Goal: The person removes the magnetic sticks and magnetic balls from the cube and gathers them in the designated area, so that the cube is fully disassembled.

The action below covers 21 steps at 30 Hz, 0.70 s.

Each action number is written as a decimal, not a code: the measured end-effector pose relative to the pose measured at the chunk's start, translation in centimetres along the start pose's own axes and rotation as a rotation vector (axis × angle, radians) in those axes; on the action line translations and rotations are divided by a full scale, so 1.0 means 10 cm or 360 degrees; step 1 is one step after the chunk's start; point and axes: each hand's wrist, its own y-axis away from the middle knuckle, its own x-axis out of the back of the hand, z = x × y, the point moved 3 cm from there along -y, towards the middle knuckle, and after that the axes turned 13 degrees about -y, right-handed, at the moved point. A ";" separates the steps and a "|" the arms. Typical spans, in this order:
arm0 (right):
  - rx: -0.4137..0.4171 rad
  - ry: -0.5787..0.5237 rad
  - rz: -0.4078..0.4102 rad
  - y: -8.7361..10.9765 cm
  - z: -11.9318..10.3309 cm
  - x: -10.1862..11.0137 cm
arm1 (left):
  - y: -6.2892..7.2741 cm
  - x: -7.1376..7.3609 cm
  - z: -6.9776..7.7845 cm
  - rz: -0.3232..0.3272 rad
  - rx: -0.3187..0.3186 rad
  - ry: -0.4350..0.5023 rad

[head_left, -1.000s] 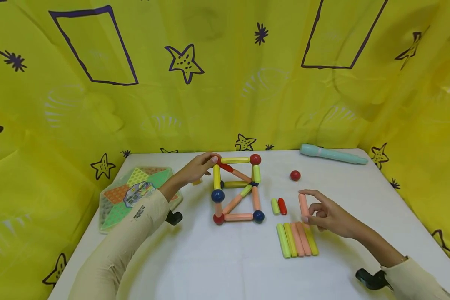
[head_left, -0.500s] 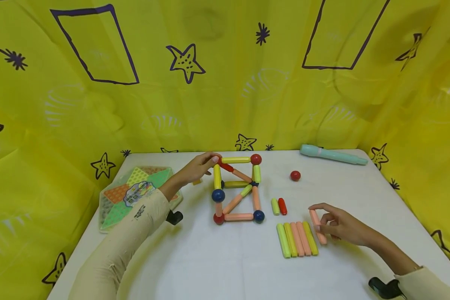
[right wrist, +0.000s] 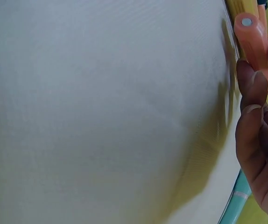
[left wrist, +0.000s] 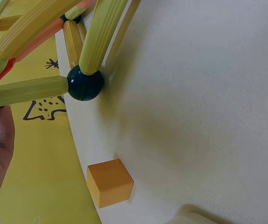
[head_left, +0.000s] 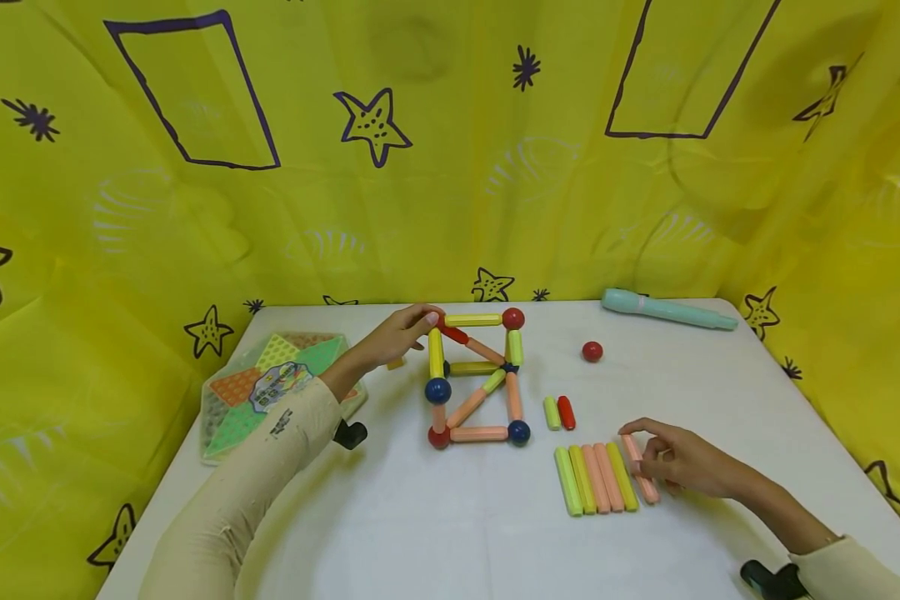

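A cube-like frame of magnetic rods and balls stands mid-table in the head view. At its upper left corner my left hand pinches a red ball, partly hidden by the fingers. In the left wrist view that hand shows only at the left edge, below a yellow-green rod joined to a dark blue ball. My right hand pinches a pink magnetic rod between thumb and fingers, low over the table and just right of a row of rods. The rod's metal tip faces the right wrist camera.
Two short rods, yellow-green and red, lie behind the row. Farther back are a loose red ball and a mint-green tube. A flat patterned box is at left; a small orange block lies behind my left hand.
My right hand has carried the pink rod rightward and down, from above the row's far end to beside its right side. The left hand and the frame stay put.
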 end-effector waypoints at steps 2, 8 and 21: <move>-0.0004 0.0040 0.0007 -0.01 0.01 -0.01 | 0.00 0.00 0.00 -0.0001 -0.0001 0.0002; -0.0055 0.0141 0.0031 -0.03 0.04 -0.02 | -0.01 0.00 0.00 0.0000 0.0007 -0.0008; -0.0035 0.0164 0.0040 -0.06 0.01 -0.04 | -0.01 -0.01 -0.01 0.0009 0.0030 -0.0030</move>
